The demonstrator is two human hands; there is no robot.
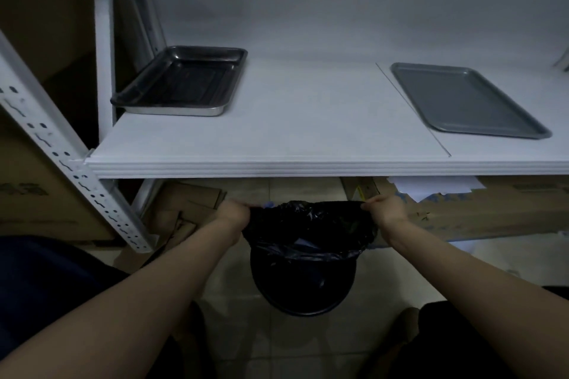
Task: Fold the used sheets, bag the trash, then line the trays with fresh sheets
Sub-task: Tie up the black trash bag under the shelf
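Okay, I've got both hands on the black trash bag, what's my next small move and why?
Probably draw both hands together to gather the bag's mouth shut. The left hand and right hand grip opposite edges of the black trash bag, stretched open above the bin, with something pale inside.

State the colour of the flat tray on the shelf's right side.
The flat rectangular metal tray is matte grey, seen in the head view.

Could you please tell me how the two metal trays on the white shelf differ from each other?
The left tray is deep, with tall shiny walls and a dark, ridged, reflective floor; the right tray is shallow and flat with a matte grey finish. The left tray sits by the shelf's left upright, the right tray near the right end. Both are rectangular, with no sheet in them.
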